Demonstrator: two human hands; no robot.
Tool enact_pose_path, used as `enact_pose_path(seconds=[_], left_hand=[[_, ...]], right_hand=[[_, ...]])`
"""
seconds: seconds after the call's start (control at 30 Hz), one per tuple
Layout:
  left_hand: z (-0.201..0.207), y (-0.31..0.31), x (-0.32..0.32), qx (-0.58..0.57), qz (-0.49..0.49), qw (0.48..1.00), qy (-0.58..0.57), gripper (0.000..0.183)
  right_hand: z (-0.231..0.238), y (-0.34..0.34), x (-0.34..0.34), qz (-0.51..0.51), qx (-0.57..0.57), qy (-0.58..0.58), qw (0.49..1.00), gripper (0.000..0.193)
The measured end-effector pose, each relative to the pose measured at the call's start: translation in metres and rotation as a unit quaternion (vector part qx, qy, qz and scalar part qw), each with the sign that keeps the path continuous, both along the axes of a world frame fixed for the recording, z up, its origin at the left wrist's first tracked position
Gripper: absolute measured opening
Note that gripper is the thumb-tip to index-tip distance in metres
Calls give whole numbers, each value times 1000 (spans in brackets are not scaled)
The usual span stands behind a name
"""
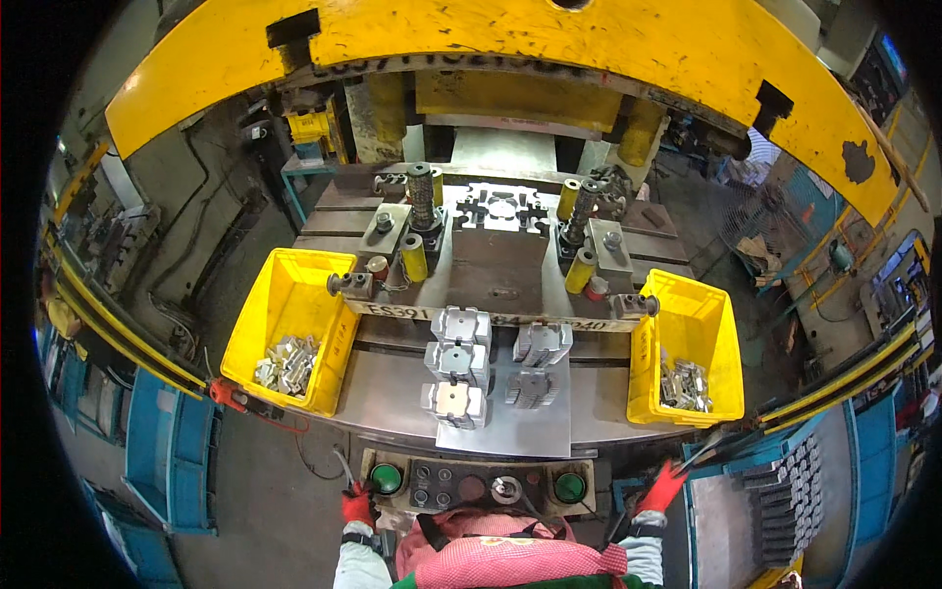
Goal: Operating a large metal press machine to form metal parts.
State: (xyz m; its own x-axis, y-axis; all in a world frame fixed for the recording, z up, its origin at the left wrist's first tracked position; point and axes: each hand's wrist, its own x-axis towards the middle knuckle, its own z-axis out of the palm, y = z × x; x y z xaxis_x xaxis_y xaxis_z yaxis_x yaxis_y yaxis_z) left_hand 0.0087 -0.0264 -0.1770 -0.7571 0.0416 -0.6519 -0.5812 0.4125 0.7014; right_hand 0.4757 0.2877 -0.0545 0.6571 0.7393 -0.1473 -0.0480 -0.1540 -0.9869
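Note:
Both my hands wear red gloves. My left hand (358,504) is closed beside the left green push button (387,478) of the control panel, with a thin grey rod (342,465) sticking up from its fingers. Out to the right of the panel, away from the right green button (570,487), my right hand (663,489) is closed round a slim metal rod (701,453) that points up and right. The exact kind of either rod is too small to make out. Several stacks of shaped metal plates (453,400) stand on the press table, ahead of the panel.
A die set (498,267) with guide posts sits under the yellow press frame (549,29). Yellow bins with metal scraps stand left (329,359) and right (643,378) on the table. At the lower right, rows of metal parts (790,496) lie on a blue-edged rack.

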Motion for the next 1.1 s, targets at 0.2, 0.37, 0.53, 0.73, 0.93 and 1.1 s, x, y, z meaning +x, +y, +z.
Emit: enact_pose_path(seconds=[0.2,0.37,0.53,0.73,0.93,1.1], left_hand=[[-35,19,-17,-64,-58,996,-15,69],[-50,17,-27,-203,-192,953,117,91],[-71,13,-31,-282,-256,911,162,90],[-92,7,-40,-241,-210,937,143,92],[-71,13,-38,-265,-262,923,94,84],[-45,22,-33,-232,-245,939,73,98]], right_hand=[[-176,-45,11,310,-214,-132,917,69],[-171,-34,-21,333,-321,-277,842,79],[-142,-32,-30,347,-336,-294,825,85],[-159,-33,-29,328,-281,-349,832,78],[-161,-35,-29,330,-310,-329,829,77],[-154,-35,-29,325,-316,-311,835,75]])
